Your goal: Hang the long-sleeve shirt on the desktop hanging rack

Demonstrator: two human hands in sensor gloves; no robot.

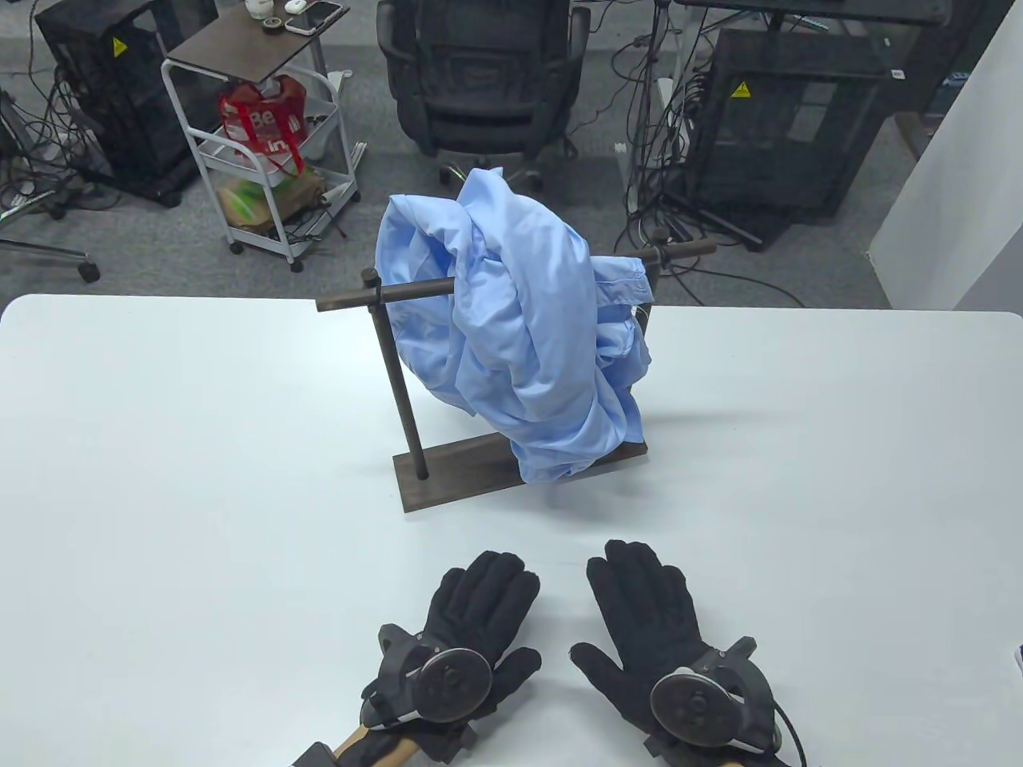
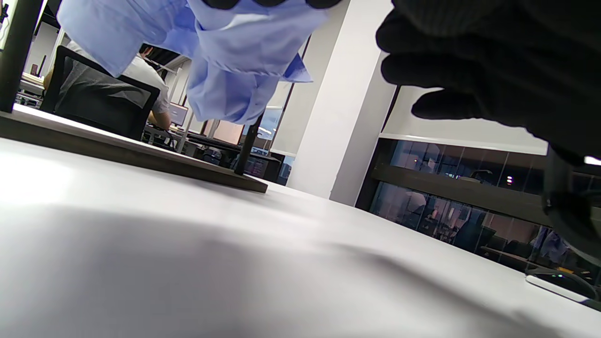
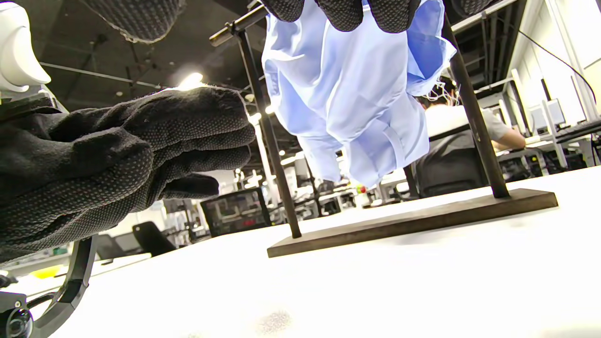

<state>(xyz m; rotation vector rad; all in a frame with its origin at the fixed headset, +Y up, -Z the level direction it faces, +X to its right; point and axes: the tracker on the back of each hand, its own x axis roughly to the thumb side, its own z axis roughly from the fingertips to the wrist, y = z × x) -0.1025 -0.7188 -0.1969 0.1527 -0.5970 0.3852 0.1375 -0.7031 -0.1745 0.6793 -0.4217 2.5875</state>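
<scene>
A light blue long-sleeve shirt hangs bunched over the crossbar of a dark wooden desktop rack in the middle of the white table. Its lower end hangs just above the rack's base. My left hand and right hand hover flat and open, palms down, side by side near the table's front edge, short of the rack. Both are empty. The shirt also shows in the left wrist view and in the right wrist view.
Beyond the table's far edge stand a black office chair, a white wire cart with a red bag, and black equipment racks. Bare table lies left and right of the rack.
</scene>
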